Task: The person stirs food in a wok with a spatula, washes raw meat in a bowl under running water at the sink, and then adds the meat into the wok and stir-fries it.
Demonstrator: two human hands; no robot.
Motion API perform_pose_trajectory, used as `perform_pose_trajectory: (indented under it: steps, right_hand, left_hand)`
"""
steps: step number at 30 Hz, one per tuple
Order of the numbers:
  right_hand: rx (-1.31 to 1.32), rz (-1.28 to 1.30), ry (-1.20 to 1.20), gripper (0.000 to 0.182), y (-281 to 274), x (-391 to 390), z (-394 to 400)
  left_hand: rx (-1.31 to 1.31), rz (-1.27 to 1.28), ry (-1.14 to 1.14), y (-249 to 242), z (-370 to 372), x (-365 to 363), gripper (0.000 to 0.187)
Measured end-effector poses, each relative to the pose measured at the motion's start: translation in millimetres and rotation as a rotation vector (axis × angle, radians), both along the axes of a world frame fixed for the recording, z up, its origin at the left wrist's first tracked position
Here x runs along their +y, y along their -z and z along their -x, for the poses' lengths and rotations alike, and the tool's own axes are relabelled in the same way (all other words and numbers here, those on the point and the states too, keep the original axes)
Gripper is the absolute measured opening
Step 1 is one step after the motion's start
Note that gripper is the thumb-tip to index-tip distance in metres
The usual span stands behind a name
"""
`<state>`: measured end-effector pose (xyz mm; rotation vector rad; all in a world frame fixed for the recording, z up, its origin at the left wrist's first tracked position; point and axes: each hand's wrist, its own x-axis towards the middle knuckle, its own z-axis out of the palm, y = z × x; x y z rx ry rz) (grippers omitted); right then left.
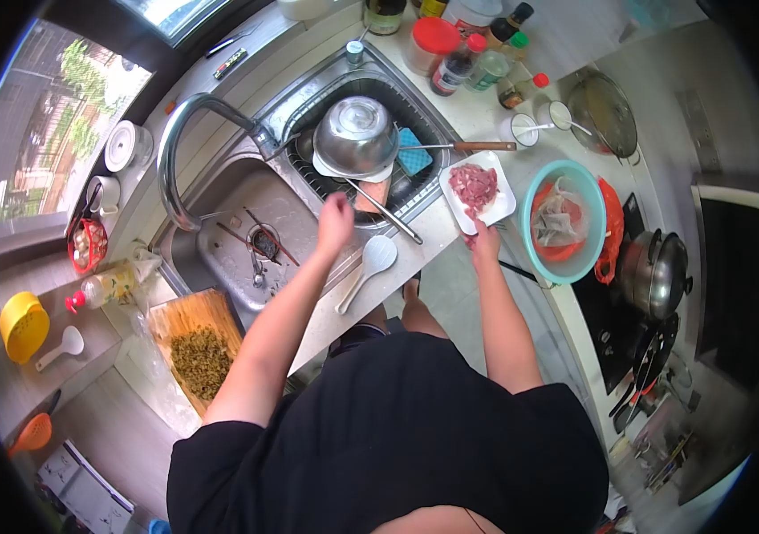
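My right hand (484,242) grips the near edge of a white plate (504,202), tilted over the counter edge. Sliced raw meat (474,185) lies on this plate. Above the rim between the two sink basins, my left hand (335,220) is curled closed; what is in it, if anything, is hidden. Just beyond that hand, an upturned metal bowl (357,133) sits in the far basin, beside a blue sponge (413,153). A metal-handled utensil (393,216) lies across the basin's near rim. Close to my left wrist, a white rice paddle (377,256) rests on the counter.
A curved faucet (170,169) arches over the near basin (219,182). Chopped greens (203,360) lie on a wooden board (174,313) at left. A teal basin (600,222) holds bagged items at right, near a steel pot (651,276). Several bottles (489,69) stand behind.
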<state>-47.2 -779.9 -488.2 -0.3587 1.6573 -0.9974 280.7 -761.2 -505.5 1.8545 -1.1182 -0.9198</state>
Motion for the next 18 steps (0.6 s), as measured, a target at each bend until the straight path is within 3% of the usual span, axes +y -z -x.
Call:
perform_pose_trajectory:
  steps: [1,2,3,4,8,11,12,15,16,18]
  right_hand:
    - [0.005,0.025,-0.033,0.032,-1,-1,1]
    - [0.072,0.033,-0.034,0.029,-6,0,0]
    - [0.061,0.041,-0.029,0.028,-9,1,1]
    - [0.048,0.052,-0.024,0.027,-10,1,1]
    - [-0.007,0.111,-0.012,0.029,-7,4,8]
    - [0.014,0.142,0.026,0.030,-5,10,7]
    - [0.030,0.152,0.045,0.030,-3,9,8]
    - [0.023,0.093,0.015,0.046,-2,10,11]
    - [0.033,0.078,0.031,0.045,0,10,10]
    - [0.022,0.081,0.044,0.046,1,9,10]
  left_hand:
    - [0.149,-0.044,-0.244,42,-4,-32,0.020]
    - [0.460,-0.303,-0.235,-3,-10,-60,0.026]
    - [0.612,-0.417,-0.428,-5,-11,-82,0.030]
    - [0.597,-0.423,-0.514,-14,-9,-95,0.030]
    - [0.611,-0.469,-0.704,30,-11,-123,0.033]
    - [0.931,-0.435,-0.752,7,-12,-130,0.031]
    - [1.012,-0.503,-0.859,-15,-11,-137,0.025]
    - [1.237,-0.607,-0.819,-2,-29,-149,0.022]
    - [1.262,-0.665,-0.921,-3,-28,-155,0.017]
    - [1.168,-0.633,-0.889,-21,-19,-157,0.020]
